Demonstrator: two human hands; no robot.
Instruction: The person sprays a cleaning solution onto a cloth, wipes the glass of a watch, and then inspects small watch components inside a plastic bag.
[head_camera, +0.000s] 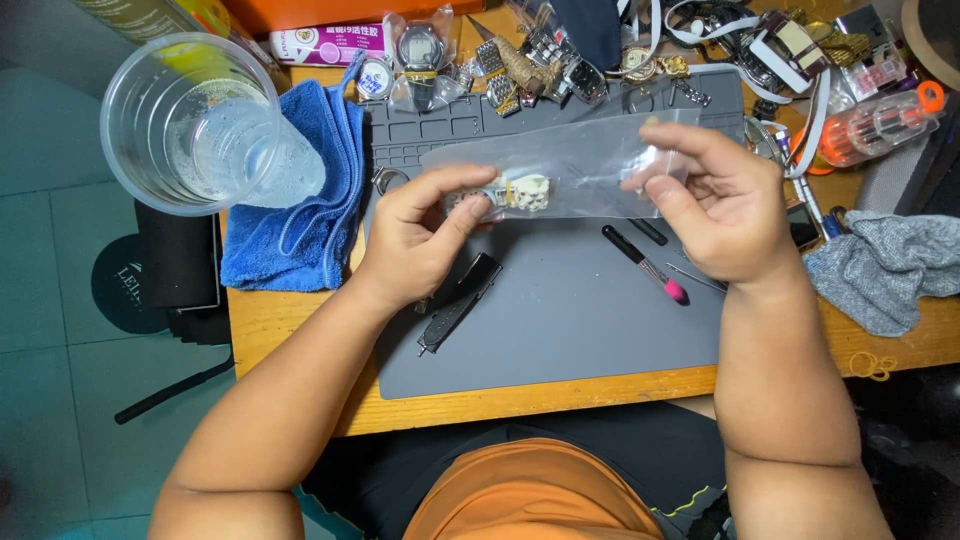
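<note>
Holding a clear plastic bag (575, 165) stretched between both hands above the grey mat (560, 330). Left hand (420, 240) pinches the bag's end, thumb and fingers closed on a small pale watch part (522, 192) through the film. Right hand (715, 205) grips the opposite end, fingers closed on plastic; whether that end is open, I can't tell from here. Risks: the part sliding out if the bag tips toward the right hand; an elbow catching the clear cup (195, 125) just beyond the left hand; the pink-tipped tool (648, 266) below the right hand rolling if bumped.
</note>
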